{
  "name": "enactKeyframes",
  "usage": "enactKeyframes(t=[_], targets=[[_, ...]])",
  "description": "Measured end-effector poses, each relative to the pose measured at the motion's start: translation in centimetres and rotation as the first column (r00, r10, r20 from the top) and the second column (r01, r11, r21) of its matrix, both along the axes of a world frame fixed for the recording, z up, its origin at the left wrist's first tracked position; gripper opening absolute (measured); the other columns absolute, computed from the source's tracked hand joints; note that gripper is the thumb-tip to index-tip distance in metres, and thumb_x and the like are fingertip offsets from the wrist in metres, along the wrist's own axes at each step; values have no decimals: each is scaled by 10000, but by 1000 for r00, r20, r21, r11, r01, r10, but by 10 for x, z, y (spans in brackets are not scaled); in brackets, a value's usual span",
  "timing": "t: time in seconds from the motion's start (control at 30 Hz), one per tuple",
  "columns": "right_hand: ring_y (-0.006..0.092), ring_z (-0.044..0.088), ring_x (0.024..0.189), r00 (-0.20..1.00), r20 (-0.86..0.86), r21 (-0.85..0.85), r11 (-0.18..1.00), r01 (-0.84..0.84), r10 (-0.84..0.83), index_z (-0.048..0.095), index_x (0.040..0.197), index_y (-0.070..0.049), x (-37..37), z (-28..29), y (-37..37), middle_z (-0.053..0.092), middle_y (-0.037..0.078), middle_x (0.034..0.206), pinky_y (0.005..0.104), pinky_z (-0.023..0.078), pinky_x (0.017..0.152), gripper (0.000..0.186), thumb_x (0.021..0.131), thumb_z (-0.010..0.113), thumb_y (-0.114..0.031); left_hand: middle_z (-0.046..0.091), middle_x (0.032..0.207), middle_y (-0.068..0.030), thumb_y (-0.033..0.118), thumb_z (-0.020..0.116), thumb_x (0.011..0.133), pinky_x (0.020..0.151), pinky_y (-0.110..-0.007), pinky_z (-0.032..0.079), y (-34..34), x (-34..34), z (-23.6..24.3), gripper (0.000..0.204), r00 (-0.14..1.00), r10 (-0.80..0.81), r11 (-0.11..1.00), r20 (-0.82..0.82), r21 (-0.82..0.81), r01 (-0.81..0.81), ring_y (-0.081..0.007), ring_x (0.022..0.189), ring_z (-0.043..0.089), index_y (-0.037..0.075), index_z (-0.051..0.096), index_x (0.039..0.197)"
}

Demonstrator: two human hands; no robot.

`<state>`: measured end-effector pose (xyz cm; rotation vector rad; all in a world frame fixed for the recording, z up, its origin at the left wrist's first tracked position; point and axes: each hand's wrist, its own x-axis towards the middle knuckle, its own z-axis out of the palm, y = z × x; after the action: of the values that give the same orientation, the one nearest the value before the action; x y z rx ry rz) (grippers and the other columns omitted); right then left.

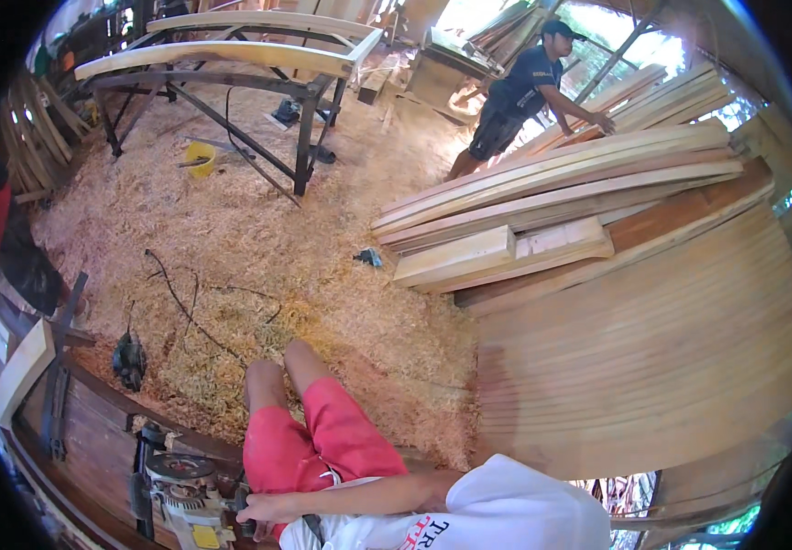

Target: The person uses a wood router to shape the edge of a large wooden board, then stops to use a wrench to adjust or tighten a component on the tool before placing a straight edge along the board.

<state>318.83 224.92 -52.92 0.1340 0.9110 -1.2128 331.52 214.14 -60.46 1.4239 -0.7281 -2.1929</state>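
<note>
My right hand (265, 511) is closed around the dark side handle of a power router (185, 500) at the bottom left. The router has a grey finned body, a black round part on top and a yellow label. It stands at a dark brown wooden piece (93, 458) with a raised edge. My right forearm reaches in from the white sleeve, past my red shorts. My left hand is out of the picture.
Shavings cover the floor (350, 302), with a dark cord (180, 302) and power tools on it. A large wooden panel (643, 367) and stacked planks (561, 183) fill the right, where another person (524, 92) stands. A trestle frame (222, 87) and yellow bucket (201, 158) are far left.
</note>
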Motion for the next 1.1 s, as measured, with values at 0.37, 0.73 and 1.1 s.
enactKeyframes(t=[0.37,0.73,1.1], targets=[[327,712,707,1000,-1,-18,1000,8,-8,310,1386,90,2,-21,1,505,216,1304,481,562,620,651,944,618,-275,548,1384,-188,334,412,1070,1119,-419,399,7,-27,-7,474,999,-29,1000,17,-1,29,-294,1288,522,3,503,1397],[328,687,690,994,113,-201,979,20,3,369,1322,80,10,-58,-10,598,204,975,493,575,591,581,930,609,-275,535,1401,-186,329,414,1070,1130,-424,387,2,-46,-11,479,999,-43,999,6,6,43,-298,1301,511,2,486,1412],[317,693,692,997,59,-106,993,-40,47,361,1308,24,14,-65,-13,600,121,1015,477,587,622,542,943,624,-278,523,1418,-184,325,416,1070,1142,-429,376,-1,-32,-14,486,1000,-11,1000,2,14,11,-302,1314,499,1,469,1428]])
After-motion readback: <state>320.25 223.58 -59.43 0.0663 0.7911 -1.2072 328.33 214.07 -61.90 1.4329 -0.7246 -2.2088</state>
